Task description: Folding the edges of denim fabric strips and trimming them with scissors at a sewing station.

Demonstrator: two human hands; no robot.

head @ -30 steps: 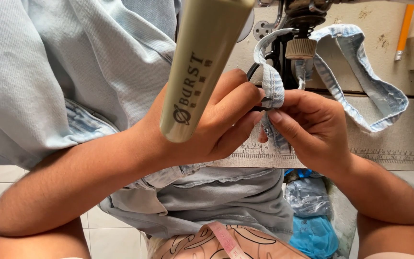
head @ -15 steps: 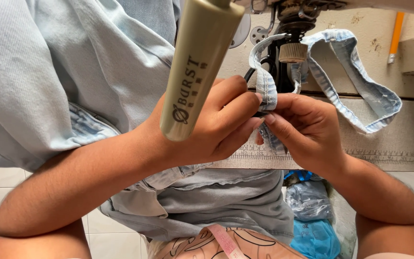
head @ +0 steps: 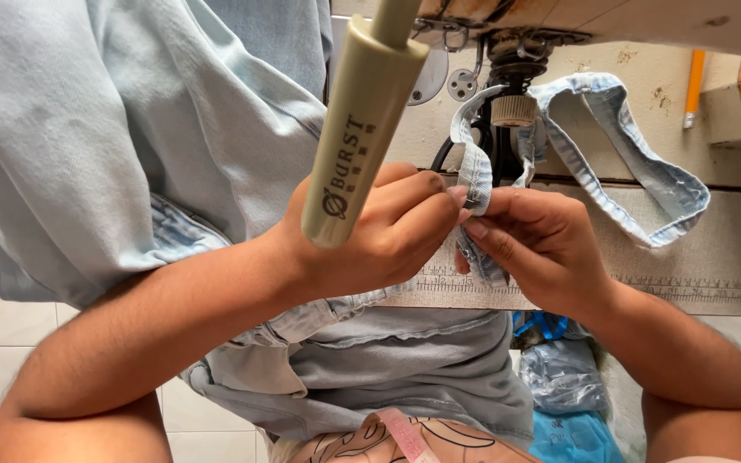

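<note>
Pinching denim strip [head: 476, 176] w/ fingers of left hand [head: 379, 236] & right hand [head: 542, 249].

Bright, even daylight; edges perhaps warped.

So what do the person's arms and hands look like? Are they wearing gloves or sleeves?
No gloves and no sleeves in view. The left hand and right hand are both bare, and both forearms are bare as far as the picture shows. I can see no rings, watch or bracelets. The fingernails are short and plain, without polish.
</note>
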